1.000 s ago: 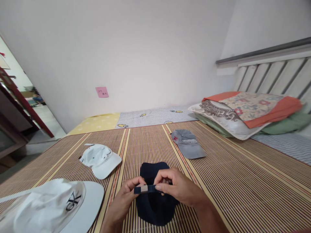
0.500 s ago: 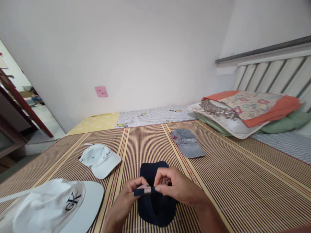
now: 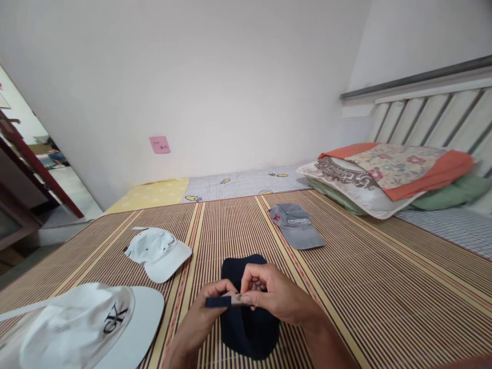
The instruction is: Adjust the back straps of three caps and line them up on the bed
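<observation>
Navy strap (image 3: pixel 218 302), pinched by both hands (image 3: pixel 197 319) (image 3: pixel 277 296), sticks out further left than before.

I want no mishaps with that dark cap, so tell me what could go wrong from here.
The strap of the dark cap could slip, since the right hand has only its fingers on it. Both hands cover part of the strap, so a twist there might go unseen. The left hand is near the white cap with black letters and might nudge it.
</observation>
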Action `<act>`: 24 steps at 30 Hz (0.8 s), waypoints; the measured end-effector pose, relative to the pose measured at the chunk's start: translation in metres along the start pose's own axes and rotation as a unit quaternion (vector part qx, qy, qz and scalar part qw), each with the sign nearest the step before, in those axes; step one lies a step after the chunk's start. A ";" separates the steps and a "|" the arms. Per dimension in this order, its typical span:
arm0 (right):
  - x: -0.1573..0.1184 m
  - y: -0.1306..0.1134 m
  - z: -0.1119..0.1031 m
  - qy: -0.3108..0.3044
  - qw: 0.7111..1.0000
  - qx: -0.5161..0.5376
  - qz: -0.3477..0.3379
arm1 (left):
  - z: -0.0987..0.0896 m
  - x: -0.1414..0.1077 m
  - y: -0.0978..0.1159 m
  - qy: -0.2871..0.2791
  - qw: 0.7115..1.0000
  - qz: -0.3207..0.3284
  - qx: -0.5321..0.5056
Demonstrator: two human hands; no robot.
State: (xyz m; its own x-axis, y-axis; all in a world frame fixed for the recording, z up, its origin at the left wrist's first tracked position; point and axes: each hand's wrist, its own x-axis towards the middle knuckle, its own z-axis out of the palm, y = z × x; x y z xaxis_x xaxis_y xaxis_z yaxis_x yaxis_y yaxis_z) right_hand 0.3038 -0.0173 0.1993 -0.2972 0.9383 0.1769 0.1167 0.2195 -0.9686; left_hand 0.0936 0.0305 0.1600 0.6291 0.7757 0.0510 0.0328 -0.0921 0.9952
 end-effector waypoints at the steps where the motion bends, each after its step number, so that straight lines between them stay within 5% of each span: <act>1: 0.000 0.001 -0.001 -0.005 1.000 0.006 -0.001 | 0.000 0.000 0.000 0.003 1.000 0.006 0.002; 12: -0.008 0.015 -0.026 -0.055 0.998 0.004 0.045 | -0.005 0.001 -0.006 0.022 1.000 0.001 0.000; 24: -0.007 0.021 -0.028 -0.029 0.999 0.030 0.028 | -0.002 -0.001 -0.004 0.027 0.998 -0.040 -0.050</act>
State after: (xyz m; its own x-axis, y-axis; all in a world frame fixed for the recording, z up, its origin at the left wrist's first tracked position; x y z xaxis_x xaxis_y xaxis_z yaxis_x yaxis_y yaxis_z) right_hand 0.3346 -0.0115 0.1828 -0.3463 0.9312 0.1134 0.0774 0.1489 -0.9858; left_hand 0.0913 0.0316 0.1561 0.5840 0.8112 -0.0279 0.0029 0.0323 0.9995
